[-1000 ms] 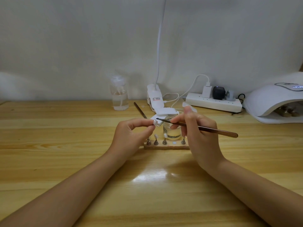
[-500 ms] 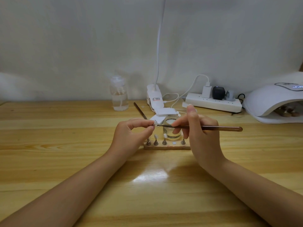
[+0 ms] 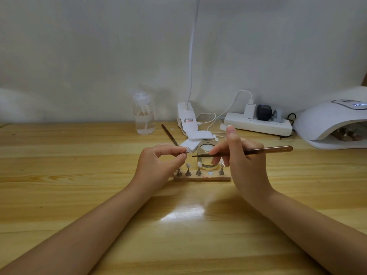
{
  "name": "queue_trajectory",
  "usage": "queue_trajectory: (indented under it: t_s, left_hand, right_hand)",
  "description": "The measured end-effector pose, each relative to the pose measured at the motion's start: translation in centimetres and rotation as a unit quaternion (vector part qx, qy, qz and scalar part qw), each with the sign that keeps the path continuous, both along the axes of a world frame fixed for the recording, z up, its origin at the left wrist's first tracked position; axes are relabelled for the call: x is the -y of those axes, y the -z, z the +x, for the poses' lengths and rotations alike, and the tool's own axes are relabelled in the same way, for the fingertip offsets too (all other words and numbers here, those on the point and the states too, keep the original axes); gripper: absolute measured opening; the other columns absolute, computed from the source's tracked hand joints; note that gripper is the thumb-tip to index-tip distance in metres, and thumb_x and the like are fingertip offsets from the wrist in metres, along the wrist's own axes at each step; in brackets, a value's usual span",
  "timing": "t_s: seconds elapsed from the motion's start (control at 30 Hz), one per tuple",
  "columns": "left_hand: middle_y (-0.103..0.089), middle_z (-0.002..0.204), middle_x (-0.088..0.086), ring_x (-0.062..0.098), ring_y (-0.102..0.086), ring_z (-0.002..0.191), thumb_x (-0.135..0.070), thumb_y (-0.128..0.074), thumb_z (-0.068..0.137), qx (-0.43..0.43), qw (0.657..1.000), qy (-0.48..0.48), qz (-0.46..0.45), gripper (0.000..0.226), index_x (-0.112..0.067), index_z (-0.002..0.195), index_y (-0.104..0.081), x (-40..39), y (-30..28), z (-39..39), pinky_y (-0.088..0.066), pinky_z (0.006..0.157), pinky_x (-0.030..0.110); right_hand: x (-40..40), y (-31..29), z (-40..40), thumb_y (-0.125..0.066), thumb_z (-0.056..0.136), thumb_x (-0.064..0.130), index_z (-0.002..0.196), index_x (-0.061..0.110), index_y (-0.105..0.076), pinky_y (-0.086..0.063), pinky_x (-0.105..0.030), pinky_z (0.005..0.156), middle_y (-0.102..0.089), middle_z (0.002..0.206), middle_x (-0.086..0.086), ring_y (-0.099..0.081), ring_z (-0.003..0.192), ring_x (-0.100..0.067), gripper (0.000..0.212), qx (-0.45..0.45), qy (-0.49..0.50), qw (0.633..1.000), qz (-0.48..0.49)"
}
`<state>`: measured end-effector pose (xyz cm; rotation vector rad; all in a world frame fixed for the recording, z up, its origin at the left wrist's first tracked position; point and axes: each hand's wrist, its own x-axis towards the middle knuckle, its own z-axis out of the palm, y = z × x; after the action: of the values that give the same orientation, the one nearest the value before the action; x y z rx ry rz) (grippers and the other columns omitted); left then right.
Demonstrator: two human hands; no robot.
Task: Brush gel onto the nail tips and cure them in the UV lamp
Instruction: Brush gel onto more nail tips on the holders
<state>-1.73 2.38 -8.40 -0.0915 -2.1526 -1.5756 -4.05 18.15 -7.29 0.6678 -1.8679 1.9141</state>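
Note:
My left hand (image 3: 158, 163) pinches a small nail tip on its stand (image 3: 185, 154) between thumb and forefinger, lifted above the wooden holder (image 3: 202, 178). My right hand (image 3: 244, 157) grips a brown brush (image 3: 258, 151), its bristle end a short gap to the right of the nail tip. The wooden holder carries several nail tips on metal stands and one vacant spot. Just behind it stands a glass jar (image 3: 206, 155) of clear liquid. The white UV lamp (image 3: 333, 124) sits at the far right, with another wooden holder inside it.
A clear pump bottle (image 3: 144, 118) stands at the back. Beside it lie a second brush (image 3: 168, 134), a white clip lamp base (image 3: 187, 121) with white pads, and a power strip (image 3: 258, 124) with plugs and cables. The wooden table (image 3: 79, 175) stretches in front.
The brush tip touched the nail tip half a second ago; now it has drawn back a little to the right. My left hand has kept its place.

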Motion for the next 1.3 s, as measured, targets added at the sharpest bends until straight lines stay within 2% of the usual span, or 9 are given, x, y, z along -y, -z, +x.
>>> queue_trajectory:
  t_s: [0.23, 0.47, 0.7, 0.87, 1.03, 1.13, 1.2, 1.3]
  left_hand:
    - [-0.069, 0.079, -0.006, -0.004, -0.062, 0.074, -0.004, -0.069, 0.076, -0.005, 1.000, 0.001, -0.006, 0.024, -0.028, 0.072, -0.070, 0.0, 0.0, 0.0, -0.044, 0.067, 0.004]
    - [-0.069, 0.076, -0.011, -0.005, -0.062, 0.072, -0.005, -0.069, 0.076, -0.006, 1.000, 0.001, -0.005, 0.026, -0.030, 0.071, -0.070, 0.0, 0.0, 0.0, -0.045, 0.067, 0.005]
    - [-0.069, 0.079, -0.009, -0.004, -0.062, 0.077, -0.005, -0.069, 0.076, -0.009, 1.000, 0.002, -0.022, 0.025, -0.030, 0.073, -0.070, 0.0, 0.0, 0.0, -0.045, 0.069, 0.006]
    - [-0.069, 0.082, -0.007, -0.004, -0.062, 0.078, -0.005, -0.069, 0.076, -0.006, 1.000, 0.003, -0.017, 0.022, -0.027, 0.076, -0.070, 0.0, 0.0, 0.0, -0.044, 0.069, 0.004]
    - [-0.068, 0.079, -0.015, -0.008, -0.062, 0.079, -0.007, -0.070, 0.077, -0.002, 1.000, 0.002, -0.007, 0.022, -0.028, 0.076, -0.070, 0.0, 0.0, 0.0, -0.044, 0.067, 0.003]
    - [-0.070, 0.081, -0.014, -0.005, -0.063, 0.082, -0.009, -0.070, 0.077, -0.002, 1.000, 0.007, 0.008, 0.016, -0.024, 0.080, -0.072, 0.1, 0.1, -0.1, -0.044, 0.066, 0.004]
    - [-0.071, 0.082, -0.013, -0.003, -0.064, 0.083, -0.013, -0.072, 0.076, -0.002, 1.000, 0.007, 0.011, 0.012, -0.023, 0.082, -0.073, 0.1, 0.2, -0.2, -0.045, 0.068, 0.005]
    - [-0.072, 0.082, -0.013, -0.003, -0.064, 0.084, -0.019, -0.073, 0.074, -0.004, 1.000, 0.009, 0.012, 0.009, -0.023, 0.081, -0.074, 0.1, 0.2, -0.2, -0.046, 0.072, 0.007]
  right_hand:
    - [0.2, -0.3, 0.2, -0.042, 0.083, 0.040, 0.066, 0.012, -0.069, -0.039, -0.008, 0.056, -0.063, 0.056, -0.001, -0.054, 0.049, 0.003, 0.042, -0.010, -0.022, 0.999, 0.025]
    - [-0.2, -0.2, -0.1, -0.040, 0.088, 0.035, 0.053, 0.010, -0.066, -0.038, -0.008, 0.051, -0.057, 0.043, -0.001, -0.052, 0.042, -0.003, 0.049, 0.000, 0.004, 1.000, -0.004]
    - [0.1, -0.3, 0.0, -0.041, 0.085, 0.035, 0.067, 0.014, -0.068, -0.041, -0.009, 0.059, -0.063, 0.058, 0.001, -0.056, 0.053, 0.002, 0.038, -0.031, -0.014, 0.999, 0.032]
    - [0.0, -0.3, 0.0, -0.042, 0.084, 0.037, 0.064, 0.011, -0.069, -0.040, -0.008, 0.058, -0.062, 0.053, -0.001, -0.055, 0.048, 0.001, 0.043, -0.015, -0.023, 0.999, 0.033]
    - [-0.2, -0.6, 0.1, -0.039, 0.085, 0.041, 0.059, 0.011, -0.067, -0.039, -0.013, 0.048, -0.060, 0.047, -0.006, -0.052, 0.041, -0.005, 0.049, 0.008, -0.014, 1.000, 0.005]
    - [-0.4, -1.0, 0.1, -0.032, 0.081, 0.051, 0.068, 0.008, -0.066, -0.039, -0.014, 0.038, -0.062, 0.048, -0.006, -0.054, 0.038, -0.011, 0.057, 0.045, -0.018, 0.998, -0.041]
    - [-0.6, -1.1, -0.1, -0.027, 0.077, 0.058, 0.074, 0.009, -0.066, -0.039, -0.012, 0.037, -0.063, 0.049, -0.005, -0.055, 0.036, -0.009, 0.063, 0.060, -0.018, 0.997, -0.045]
    - [-0.7, -1.0, -0.1, -0.023, 0.076, 0.063, 0.072, 0.013, -0.067, -0.040, -0.015, 0.037, -0.058, 0.043, -0.008, -0.050, 0.032, -0.012, 0.066, 0.057, -0.002, 0.998, -0.021]
